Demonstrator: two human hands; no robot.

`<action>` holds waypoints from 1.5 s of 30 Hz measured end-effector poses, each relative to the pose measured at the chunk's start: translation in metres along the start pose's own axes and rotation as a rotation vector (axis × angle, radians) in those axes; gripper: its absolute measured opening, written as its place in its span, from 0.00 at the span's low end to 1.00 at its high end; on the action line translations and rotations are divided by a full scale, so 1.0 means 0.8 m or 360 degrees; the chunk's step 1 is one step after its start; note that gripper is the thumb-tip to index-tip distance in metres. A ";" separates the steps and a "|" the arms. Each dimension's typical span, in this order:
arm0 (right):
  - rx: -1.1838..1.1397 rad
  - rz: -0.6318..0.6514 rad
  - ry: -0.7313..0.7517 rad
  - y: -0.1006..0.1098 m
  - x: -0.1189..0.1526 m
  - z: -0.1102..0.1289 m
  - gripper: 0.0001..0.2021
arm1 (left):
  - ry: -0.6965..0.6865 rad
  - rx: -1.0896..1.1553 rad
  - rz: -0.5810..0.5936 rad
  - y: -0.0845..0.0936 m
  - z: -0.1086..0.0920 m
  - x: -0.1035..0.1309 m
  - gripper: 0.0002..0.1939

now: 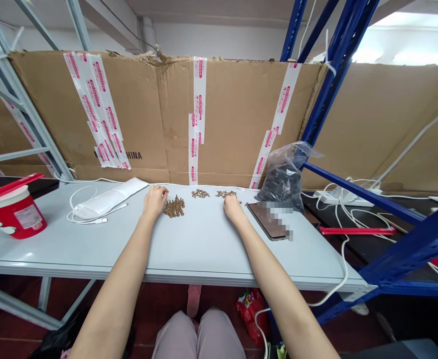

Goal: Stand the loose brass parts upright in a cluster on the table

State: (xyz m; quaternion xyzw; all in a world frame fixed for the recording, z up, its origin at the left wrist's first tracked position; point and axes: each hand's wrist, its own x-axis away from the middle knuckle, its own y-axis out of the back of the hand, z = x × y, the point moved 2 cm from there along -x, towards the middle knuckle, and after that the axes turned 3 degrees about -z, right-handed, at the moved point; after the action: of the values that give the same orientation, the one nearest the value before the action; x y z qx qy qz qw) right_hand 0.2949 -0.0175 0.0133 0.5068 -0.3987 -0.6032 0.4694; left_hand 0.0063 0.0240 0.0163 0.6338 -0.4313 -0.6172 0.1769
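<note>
Grip closure in the left hand [155, 200] and right hand [233, 206] could not be told; the left lay just left of the clustered, seemingly upright brass pieces [174, 206], the right at the near side of a loose brass pile [222, 193].

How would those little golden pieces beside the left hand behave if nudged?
The golden pieces would probably topple or scatter, since many seem to stand upright on the smooth tabletop. Their metallic sheen hints they're hard and fairly heavy for their size.
</note>
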 end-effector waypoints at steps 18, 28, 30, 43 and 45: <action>-0.0506 -0.0530 0.0137 0.001 -0.008 0.006 0.12 | -0.0204 -0.0009 -0.0201 0.019 -0.025 0.002 0.10; -0.2596 0.0029 -0.0012 -0.017 0.000 0.069 0.11 | -0.0933 0.0006 -0.0218 0.023 -0.099 0.017 0.12; -0.2605 0.0120 -0.0062 -0.015 0.006 0.074 0.13 | -0.0975 0.0012 -0.0221 0.019 -0.103 0.018 0.11; -0.2533 0.0121 -0.0146 -0.003 0.017 0.080 0.12 | -0.1038 0.0069 -0.0376 0.019 -0.113 0.022 0.09; -0.2519 0.0142 -0.0125 -0.002 0.017 0.080 0.13 | -0.1054 0.0041 -0.0395 0.020 -0.113 0.023 0.09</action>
State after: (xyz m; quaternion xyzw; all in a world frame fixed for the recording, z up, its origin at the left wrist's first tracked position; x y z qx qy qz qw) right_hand 0.2306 -0.0298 0.0193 -0.0155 0.1124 -0.7055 0.6995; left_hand 0.0826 -0.0274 0.0327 0.4491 -0.3927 -0.8005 -0.0571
